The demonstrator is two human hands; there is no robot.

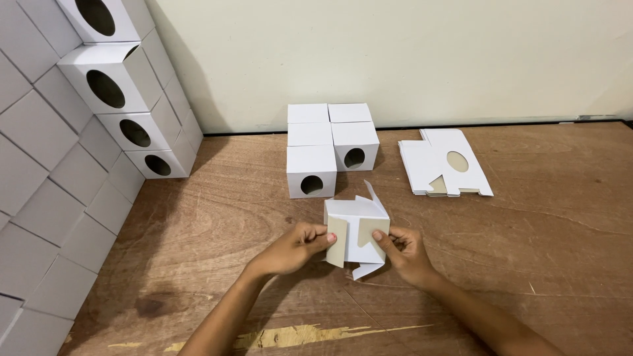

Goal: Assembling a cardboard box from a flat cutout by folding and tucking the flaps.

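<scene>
A small white cardboard box (356, 221), half folded with its end flaps loose, rests above the wooden table (541, 231) in front of me. My left hand (297, 247) pinches the left flap with thumb and fingertips. On the other side, my right hand (399, 250) grips the right flap. Beige inner faces of the flaps point toward me.
Several finished white boxes (330, 148) with round holes stand in a cluster behind. To the right lies a stack of flat unfolded box blanks (445, 165). A tall wall of stacked boxes (72, 132) fills the left side. A pale wall (395, 59) runs along the table's back edge.
</scene>
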